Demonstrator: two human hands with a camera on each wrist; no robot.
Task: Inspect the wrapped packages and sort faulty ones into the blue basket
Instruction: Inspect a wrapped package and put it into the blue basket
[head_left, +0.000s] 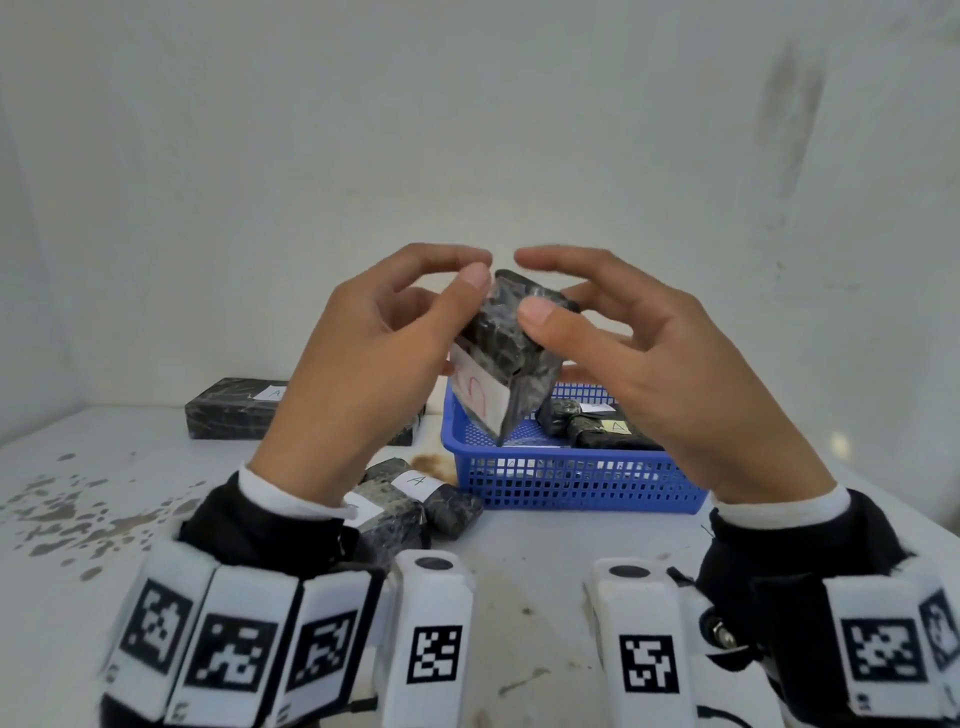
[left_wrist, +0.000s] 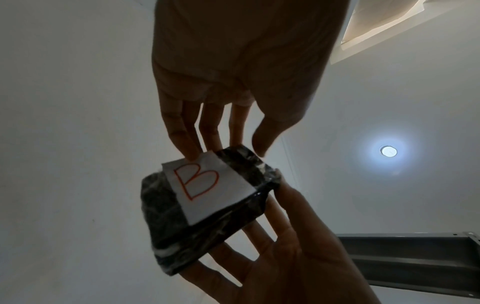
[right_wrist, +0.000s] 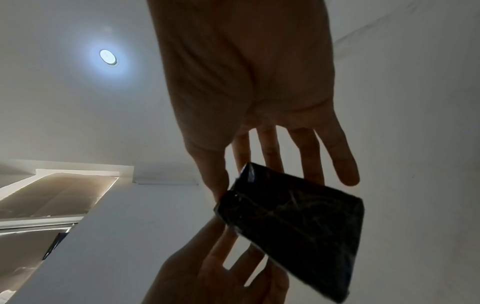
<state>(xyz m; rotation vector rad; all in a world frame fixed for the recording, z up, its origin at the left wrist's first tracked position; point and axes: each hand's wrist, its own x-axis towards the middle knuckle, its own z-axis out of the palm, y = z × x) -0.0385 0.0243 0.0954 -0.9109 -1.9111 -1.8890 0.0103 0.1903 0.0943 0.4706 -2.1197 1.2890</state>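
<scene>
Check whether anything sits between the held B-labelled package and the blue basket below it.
Nothing visible blocks the way. The B-labelled package, held between the left hand and right hand, hangs above the blue basket, whose top is open. Two wrapped packages already lie inside at its right; the left part looks free.

head view: even, soft daylight-white, sharp at centre, fingertips slightly motion-blurred, wrist markers bowed at the bottom edge | wrist views: dim, backlit by a round ceiling lamp (left_wrist: 388, 151) with blue-white halo; left hand (left_wrist: 233, 67) and right hand (right_wrist: 246, 78) in silhouette, edges stretched
</scene>
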